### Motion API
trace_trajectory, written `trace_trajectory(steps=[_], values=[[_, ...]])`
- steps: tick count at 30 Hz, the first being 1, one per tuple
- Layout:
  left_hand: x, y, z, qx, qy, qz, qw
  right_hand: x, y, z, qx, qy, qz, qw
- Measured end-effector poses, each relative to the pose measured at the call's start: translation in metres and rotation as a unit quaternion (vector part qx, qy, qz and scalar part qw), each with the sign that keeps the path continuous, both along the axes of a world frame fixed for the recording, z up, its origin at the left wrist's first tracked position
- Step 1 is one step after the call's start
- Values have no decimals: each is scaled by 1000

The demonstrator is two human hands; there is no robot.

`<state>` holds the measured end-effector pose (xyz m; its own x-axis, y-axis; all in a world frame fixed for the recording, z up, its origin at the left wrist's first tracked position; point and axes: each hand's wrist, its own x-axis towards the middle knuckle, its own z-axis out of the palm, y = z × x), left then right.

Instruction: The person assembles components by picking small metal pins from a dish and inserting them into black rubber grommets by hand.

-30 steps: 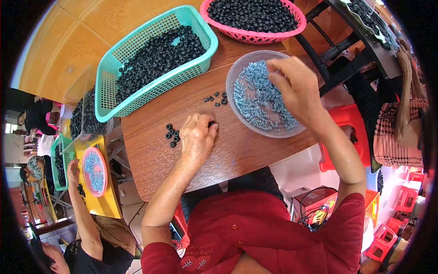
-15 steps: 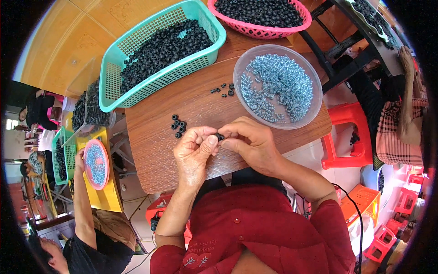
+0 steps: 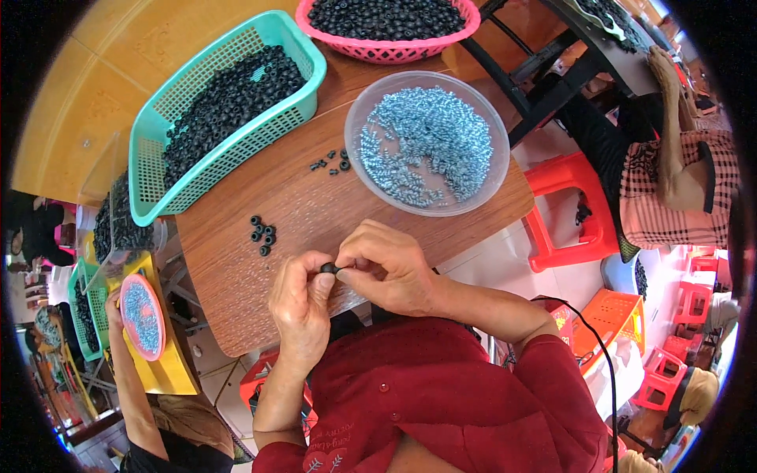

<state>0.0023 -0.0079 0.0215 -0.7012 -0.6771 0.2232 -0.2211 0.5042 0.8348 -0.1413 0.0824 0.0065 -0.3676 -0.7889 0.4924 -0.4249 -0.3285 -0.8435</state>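
The brown worktop (image 3: 307,201) is in front of the person. On its far left corner stands a turquoise basket (image 3: 246,156), filled with many black parts (image 3: 236,106). At the far edge is a pink basket (image 3: 386,54), also full of black parts and cut off by the view. A round clear tub (image 3: 354,135) occupies the far right corner and holds a heap of shiny blue pieces (image 3: 434,126).

Both hands are above the near edge of the worktop. The left hand (image 3: 302,306) pinches a black piece between thumb and fingers; the right hand (image 3: 392,272) pinches with thumb and forefinger at the right side of this same piece. Toward the left edge lies a small group of black rings (image 3: 264,234). Smaller black bits (image 3: 333,162) lie just beside the tub. The black piece (image 3: 328,269) is between the fingertips of both hands.
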Motion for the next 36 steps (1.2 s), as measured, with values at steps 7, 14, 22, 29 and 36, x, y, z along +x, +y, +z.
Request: trace_trajectory(steps=[7,14,22,29,36], values=[[-12,-3,-8,506,229,17,831,2,2,-1,-56,71,-59,994],[-24,3,-24,703,213,85,673,9,5,-4,-39,227,-81,970],[-17,-1,-29,709,221,-11,670,-89,35,10,111,330,-228,909],[-17,-3,-33,710,219,-35,669,-108,29,-9,244,406,-166,865],[-15,-5,-30,703,216,-7,677,-107,24,-7,316,426,-158,833]])
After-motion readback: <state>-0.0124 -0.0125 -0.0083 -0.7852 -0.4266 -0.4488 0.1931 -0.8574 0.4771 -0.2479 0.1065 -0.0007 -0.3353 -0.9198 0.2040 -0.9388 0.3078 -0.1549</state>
